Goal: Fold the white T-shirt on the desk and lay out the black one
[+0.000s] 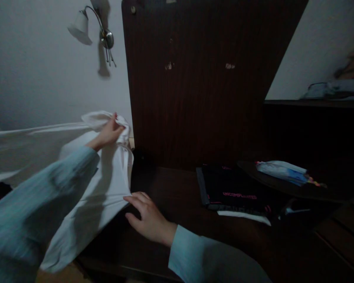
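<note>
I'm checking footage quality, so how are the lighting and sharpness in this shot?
Head view: dim overall, the dark table and black folded garment almost merge; the white cloth in the left hand is brightest; the left sleeve is motion-blurred; the wall lamp has a soft shadow beside it.

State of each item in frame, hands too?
white cloth: bunched at top, hanging at table edge
left hand: raised, shut on white cloth
right hand: open, flat on table, fingertips touching cloth
black garment: folded, flat on table
wall lamp: appears unlit
</note>
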The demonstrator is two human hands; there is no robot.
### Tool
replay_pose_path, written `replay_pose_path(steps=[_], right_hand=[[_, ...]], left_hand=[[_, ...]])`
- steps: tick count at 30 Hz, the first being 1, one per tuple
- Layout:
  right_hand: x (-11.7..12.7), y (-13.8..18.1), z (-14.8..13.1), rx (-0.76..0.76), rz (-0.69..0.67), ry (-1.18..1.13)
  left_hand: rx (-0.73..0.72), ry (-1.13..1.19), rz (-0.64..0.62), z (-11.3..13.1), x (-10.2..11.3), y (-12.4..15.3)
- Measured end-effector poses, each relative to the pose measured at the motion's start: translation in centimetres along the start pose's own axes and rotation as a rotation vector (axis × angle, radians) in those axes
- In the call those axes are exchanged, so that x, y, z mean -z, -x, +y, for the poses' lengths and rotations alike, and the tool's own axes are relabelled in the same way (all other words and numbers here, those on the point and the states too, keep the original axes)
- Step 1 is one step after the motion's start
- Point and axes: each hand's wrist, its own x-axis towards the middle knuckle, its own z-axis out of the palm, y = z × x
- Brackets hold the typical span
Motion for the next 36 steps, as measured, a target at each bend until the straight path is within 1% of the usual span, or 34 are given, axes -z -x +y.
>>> replay_pose_path(steps=[1, 2, 4, 5, 7, 9, 10, 13, 15, 16, 17, 18, 20, 21, 23, 25, 27, 28, 29, 30, 31, 32, 33, 34, 35, 36], right_hand=[[0.3, 1.1, 0.8, -0.009, -0.035, 0.024], [0.6, 2.4, 1.4, -0.012, -0.079, 0.055], [1.2, 5.1, 2.4, -0.014, -0.168, 0.123], [1.8, 6.5, 2.8, -0.023, -0.202, 0.156], [3.4, 9.2, 3.6, -0.051, -0.232, 0.209], [6.1, 11.4, 4.7, -0.101, -0.199, 0.268], [7.7, 12.4, 5.5, -0.136, -0.163, 0.314], [13.4, 14.6, 8.7, -0.300, 0.022, 0.523], [16.8, 15.7, 11.2, -0.450, 0.195, 0.720], [18.1, 16.1, 12.4, -0.529, 0.250, 0.805], [19.1, 16.4, 13.6, -0.599, 0.258, 0.857], [19.9, 16.7, 14.6, -0.645, 0.239, 0.887], [20.5, 16.7, 16.1, -0.694, 0.228, 0.920], [20.5, 16.5, 16.6, -0.706, 0.250, 0.912], [20.3, 16.0, 17.1, -0.744, 0.364, 0.831], [20.0, 15.3, 17.0, -0.770, 0.545, 0.672], [19.5, 14.5, 16.1, -0.711, 0.752, 0.529], [19.0, 14.1, 15.3, -0.642, 0.840, 0.485], [18.3, 13.7, 14.3, -0.558, 0.904, 0.456], [17.5, 13.2, 13.1, -0.476, 0.939, 0.434], [16.4, 12.8, 11.7, -0.404, 0.928, 0.405], [15.3, 12.4, 10.3, -0.355, 0.888, 0.358], [14.1, 12.1, 8.9, -0.316, 0.810, 0.297], [13.1, 11.8, 7.5, -0.275, 0.666, 0.229], [12.2, 11.5, 6.3, -0.228, 0.501, 0.173], [11.5, 11.3, 5.4, -0.185, 0.365, 0.146]], left_hand=[[0.021, -0.011, -0.063, 0.3, -2.7, 0.2], [0.046, -0.038, -0.163, 0.6, -5.6, 0.6], [0.004, -0.093, -0.401, 0.9, -11.1, 2.3], [-0.013, -0.142, -0.519, 0.9, -13.4, 3.3], [-0.052, -0.211, -0.666, 0.8, -16.8, 5.2], [-0.064, -0.241, -0.730, 0.6, -18.7, 6.5], [-0.071, -0.244, -0.737, 0.5, -19.2, 6.9], [-0.099, -0.213, -0.723, 0.9, -20.0, 7.5], [-0.122, -0.160, -0.753, 1.8, -20.3, 7.9], [-0.132, -0.129, -0.783, 2.4, -20.6, 8.2], [-0.142, -0.092, -0.811, 3.1, -20.8, 8.6], [-0.153, -0.049, -0.833, 3.9, -21.0, 9.1], [-0.174, 0.063, -0.841, 5.8, -21.3, 10.2], [-0.183, 0.131, -0.832, 6.9, -21.4, 10.9], [-0.187, 0.291, -0.797, 8.8, -21.3, 12.5], [-0.155, 0.476, -0.751, 10.5, -21.3, 14.1], [-0.064, 0.685, -0.721, 11.6, -21.4, 15.8], [0.015, 0.803, -0.717, 11.9, -21.6, 16.6], [0.122, 0.931, -0.716, 12.1, -21.9, 17.2], [0.253, 1.068, -0.717, 12.0, -22.2, 17.8], [0.402, 1.206, -0.718, 11.9, -22.4, 18.2], [0.550, 1.338, -0.711, 11.6, -22.7, 18.6], [0.679, 1.453, -0.692, 11.2, -22.8, 18.8], [0.774, 1.551, -0.661, 10.8, -22.8, 18.9], [0.837, 1.627, -0.620, 10.4, -22.7, 19.0], [0.874, 1.684, -0.580, 10.0, -22.5, 19.1]])
